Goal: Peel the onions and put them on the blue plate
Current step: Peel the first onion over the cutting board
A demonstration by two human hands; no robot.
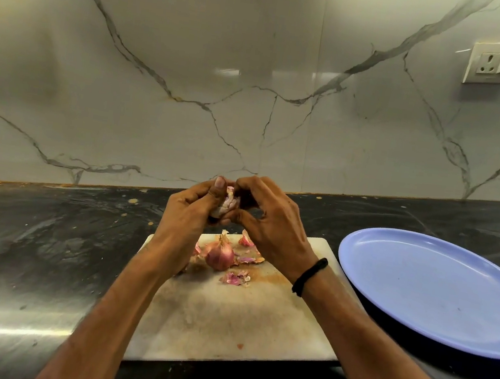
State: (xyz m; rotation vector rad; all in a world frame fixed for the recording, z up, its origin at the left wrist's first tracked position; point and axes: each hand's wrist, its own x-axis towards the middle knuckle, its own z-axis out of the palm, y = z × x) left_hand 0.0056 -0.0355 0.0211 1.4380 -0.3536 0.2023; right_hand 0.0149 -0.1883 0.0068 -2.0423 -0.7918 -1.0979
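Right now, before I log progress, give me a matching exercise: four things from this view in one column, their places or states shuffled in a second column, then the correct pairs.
Things
1. pale onion
2. red-skinned onion
3. blue plate
4. black band

Places or states
A. worn on the arm just behind the right hand
B. on the counter right of the cutting board, no onion visible on it
C. gripped by the left hand and the right hand, above the board
D. resting on the cutting board among loose skins

Pairs: 1-C, 2-D, 3-B, 4-A
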